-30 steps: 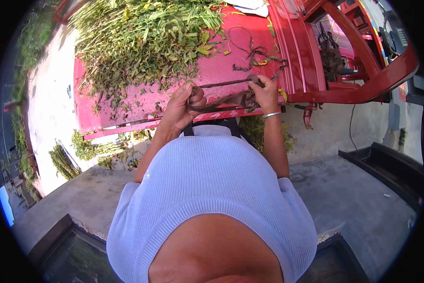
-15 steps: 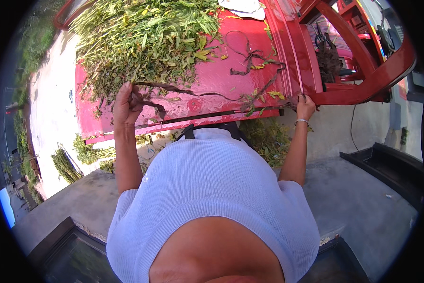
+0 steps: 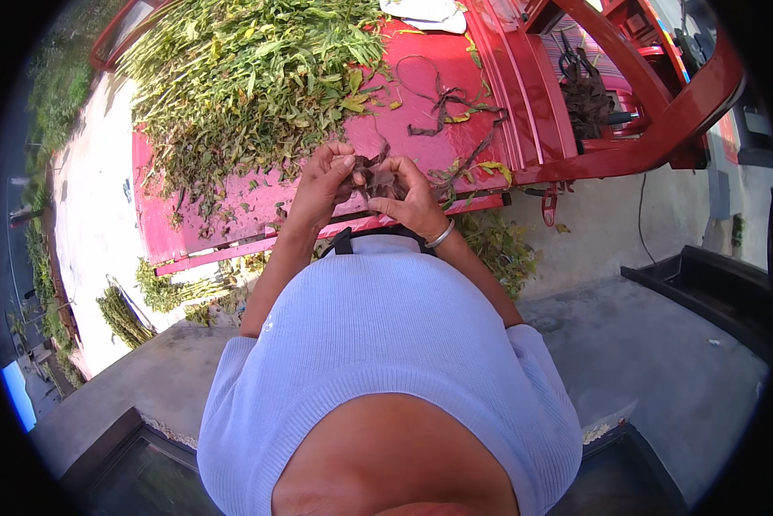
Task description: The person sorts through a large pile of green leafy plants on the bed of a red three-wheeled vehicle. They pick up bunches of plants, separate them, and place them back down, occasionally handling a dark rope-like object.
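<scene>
Both my hands meet over the near edge of a red flat truck bed [image 3: 167,219]. My left hand [image 3: 325,185] is closed, its thumb and fingers pinching a bunched dark brown cloth strip [image 3: 378,179]. My right hand [image 3: 414,199], with a silvery bracelet at the wrist, is closed on the same strip from the other side. Fingers cover part of the bunched cloth. Farther right on the bed lie more thin dark strips [image 3: 442,107], loosely looped. A large heap of cut leafy green stalks [image 3: 257,77] covers the bed's left and far part.
At the far side sits a white cloth-like item [image 3: 428,12]. A red cab frame [image 3: 610,163] rises at the right, with a dark bundle [image 3: 586,103] inside. Below the bed lie leafy stalks [image 3: 500,254] and a small bundle of stalks [image 3: 124,316]. A black trough-like object [image 3: 705,292] stands at right.
My hands were wide apart, with a dark strip stretching from the left toward the right across the bed. Both have come together in the middle, and the strip is now bunched between them.
</scene>
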`<state>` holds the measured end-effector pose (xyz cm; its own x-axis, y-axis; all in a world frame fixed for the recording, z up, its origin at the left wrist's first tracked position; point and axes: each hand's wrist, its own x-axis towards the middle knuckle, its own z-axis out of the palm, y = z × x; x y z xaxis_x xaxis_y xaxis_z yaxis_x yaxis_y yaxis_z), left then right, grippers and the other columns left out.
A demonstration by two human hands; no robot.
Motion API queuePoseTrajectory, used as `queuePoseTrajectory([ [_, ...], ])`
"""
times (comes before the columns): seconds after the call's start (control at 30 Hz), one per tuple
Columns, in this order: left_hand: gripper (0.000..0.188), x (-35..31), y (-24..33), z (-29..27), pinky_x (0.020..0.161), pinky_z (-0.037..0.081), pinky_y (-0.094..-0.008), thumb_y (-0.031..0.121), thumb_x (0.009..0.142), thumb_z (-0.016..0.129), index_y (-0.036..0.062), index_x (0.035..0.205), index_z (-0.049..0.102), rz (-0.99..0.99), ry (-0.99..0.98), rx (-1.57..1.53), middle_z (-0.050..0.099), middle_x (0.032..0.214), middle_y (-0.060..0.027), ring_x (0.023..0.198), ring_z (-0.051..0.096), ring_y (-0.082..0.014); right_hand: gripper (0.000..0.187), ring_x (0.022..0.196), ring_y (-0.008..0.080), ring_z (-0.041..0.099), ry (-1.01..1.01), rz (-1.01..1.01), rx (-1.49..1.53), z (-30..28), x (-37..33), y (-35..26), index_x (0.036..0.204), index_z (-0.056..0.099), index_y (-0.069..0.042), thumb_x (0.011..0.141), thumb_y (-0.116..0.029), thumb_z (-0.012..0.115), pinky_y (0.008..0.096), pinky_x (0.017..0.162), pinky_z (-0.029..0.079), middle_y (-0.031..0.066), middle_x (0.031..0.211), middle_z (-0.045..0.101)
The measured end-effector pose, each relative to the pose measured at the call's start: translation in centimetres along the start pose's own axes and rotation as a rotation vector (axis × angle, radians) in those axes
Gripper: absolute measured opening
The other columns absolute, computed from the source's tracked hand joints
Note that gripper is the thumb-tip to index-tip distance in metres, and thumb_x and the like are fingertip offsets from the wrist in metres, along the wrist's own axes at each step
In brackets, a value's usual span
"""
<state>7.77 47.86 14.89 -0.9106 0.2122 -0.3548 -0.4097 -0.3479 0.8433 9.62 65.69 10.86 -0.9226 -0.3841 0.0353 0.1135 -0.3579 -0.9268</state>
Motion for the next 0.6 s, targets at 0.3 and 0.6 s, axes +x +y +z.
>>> queuePoseTrajectory([
  [0.3,0.024,2.5,0.1,-5.0,0.041,0.033,-0.0195,0.017,0.081,0.07,0.0039,0.076,0.051,0.554,0.651,0.509,0.049,0.049,0.002,0.043,0.043,-0.003,0.018,0.054,0.0137,0.052,0.04,0.063,-0.539,-2.0,-3.8,-1.0,0.073,0.059,0.002,0.08,-0.014,0.066,0.0291,0.05,0.041,0.0079,0.06,0.055],
  [0.6,0.025,4.7,-1.2,-15.8,0.051,0.042,-0.0325,0.024,0.073,0.073,0.0063,0.072,0.056,0.562,1.078,0.885,0.056,0.055,-0.0053,0.049,0.052,-0.0178,0.028,0.045,0.0174,0.039,-0.029,-0.193,-0.921,-1.1,-4.9,-8.9,0.063,0.047,0.001,0.079,-0.011,0.066,0.0314,0.045,0.031,0.0087,0.052,0.039],
])
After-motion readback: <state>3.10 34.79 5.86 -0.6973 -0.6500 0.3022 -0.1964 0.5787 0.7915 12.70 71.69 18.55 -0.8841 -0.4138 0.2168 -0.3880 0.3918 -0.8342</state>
